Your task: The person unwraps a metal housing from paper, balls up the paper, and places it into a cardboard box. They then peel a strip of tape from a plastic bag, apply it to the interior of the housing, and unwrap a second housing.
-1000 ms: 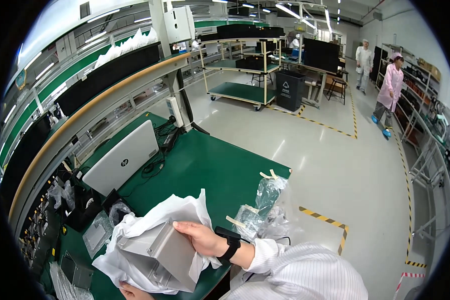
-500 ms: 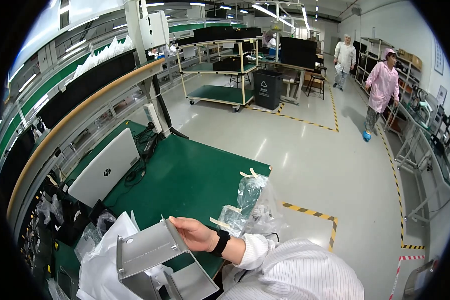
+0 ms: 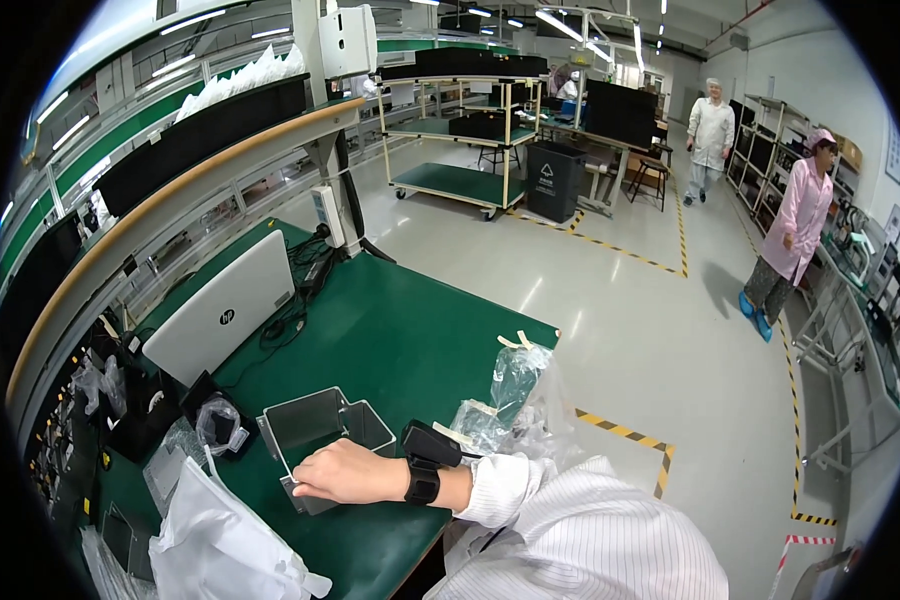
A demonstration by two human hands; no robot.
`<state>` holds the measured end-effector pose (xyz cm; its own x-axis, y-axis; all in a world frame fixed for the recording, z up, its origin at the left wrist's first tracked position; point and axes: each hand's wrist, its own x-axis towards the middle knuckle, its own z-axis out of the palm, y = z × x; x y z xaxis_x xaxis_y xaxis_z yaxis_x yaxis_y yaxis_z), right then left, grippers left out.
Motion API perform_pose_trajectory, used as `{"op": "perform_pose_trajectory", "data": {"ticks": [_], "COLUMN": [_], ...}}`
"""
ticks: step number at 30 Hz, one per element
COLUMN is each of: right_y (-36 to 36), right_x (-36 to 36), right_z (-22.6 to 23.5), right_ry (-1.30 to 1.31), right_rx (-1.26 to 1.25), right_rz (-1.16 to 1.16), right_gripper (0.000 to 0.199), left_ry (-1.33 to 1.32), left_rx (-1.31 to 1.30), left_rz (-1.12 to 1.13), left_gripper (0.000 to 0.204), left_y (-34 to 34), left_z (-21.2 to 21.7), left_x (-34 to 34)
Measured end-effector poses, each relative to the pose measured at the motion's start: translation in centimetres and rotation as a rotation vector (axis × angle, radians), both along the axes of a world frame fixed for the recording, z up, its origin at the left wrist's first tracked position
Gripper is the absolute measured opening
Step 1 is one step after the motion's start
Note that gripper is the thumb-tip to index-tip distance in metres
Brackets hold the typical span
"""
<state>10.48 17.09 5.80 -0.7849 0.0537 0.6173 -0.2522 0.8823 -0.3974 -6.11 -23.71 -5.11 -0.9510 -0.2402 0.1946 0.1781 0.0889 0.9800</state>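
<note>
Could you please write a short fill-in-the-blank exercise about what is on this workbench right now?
1. The right hand rests on a grey metal ____.
2. The closed laptop lying on the mat is ____ in colour.
3. The bench is covered by a ____ mat.
4. The wrist of that hand wears a ____ strap.

Missing words: tray; white; green; black

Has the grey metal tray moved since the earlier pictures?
Yes. The grey metal tray, earlier held up with its white bag, now lies flat on the green mat under the right hand, near the laptop.
</note>
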Motion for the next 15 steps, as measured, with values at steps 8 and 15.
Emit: {"op": "perform_pose_trajectory", "data": {"ticks": [8,15], "right_y": [-1.2,-3.4], "right_x": [-3.5,-7.0], "right_z": [-3.4,-1.8], "right_ry": [-0.167,-0.079], "right_rx": [0.164,0.264], "right_rz": [0.047,0.085], "right_gripper": [0.028,0.021], "left_ry": [0.003,-0.015], "left_rx": [0.173,0.191], "left_rz": [-0.157,-0.174], "left_gripper": [0.051,0.066], "left_y": [2.3,0.7], "left_z": [1.0,1.8], "left_x": [0.8,3.1]}}
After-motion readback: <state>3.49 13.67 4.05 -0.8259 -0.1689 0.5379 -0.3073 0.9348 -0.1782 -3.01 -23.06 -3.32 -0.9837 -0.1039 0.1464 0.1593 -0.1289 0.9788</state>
